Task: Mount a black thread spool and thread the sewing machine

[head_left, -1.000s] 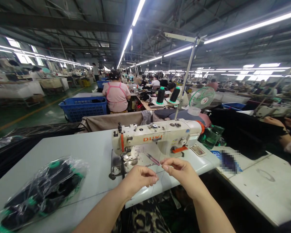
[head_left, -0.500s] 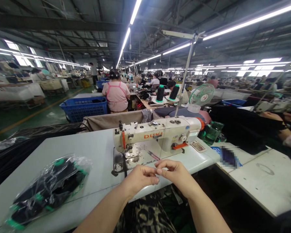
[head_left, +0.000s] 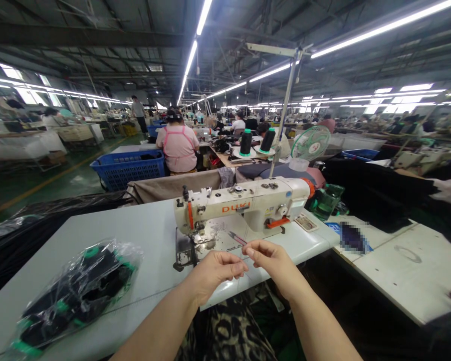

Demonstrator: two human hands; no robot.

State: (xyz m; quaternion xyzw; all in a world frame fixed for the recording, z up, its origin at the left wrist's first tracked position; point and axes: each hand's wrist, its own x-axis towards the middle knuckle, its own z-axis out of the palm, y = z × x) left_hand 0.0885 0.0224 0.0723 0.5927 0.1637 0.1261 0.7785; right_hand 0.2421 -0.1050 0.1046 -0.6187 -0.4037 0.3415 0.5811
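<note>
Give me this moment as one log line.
left hand: pinching thread | right hand: pinching thread | sewing machine: behind hands | snips: on machine bed

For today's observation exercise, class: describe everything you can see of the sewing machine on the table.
The sewing machine is cream, seemingly enamelled metal, with orange lettering on its front, an orange lever and knobs along the top. It stands upright on the grey table, its needle end to the left above a worn metal plate. The left hand and right hand hover just before it, not touching.

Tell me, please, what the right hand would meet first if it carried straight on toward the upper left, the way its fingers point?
Probably the thread snips lying on the sewing machine bed, just beyond the right hand; depth is uncertain.
</note>
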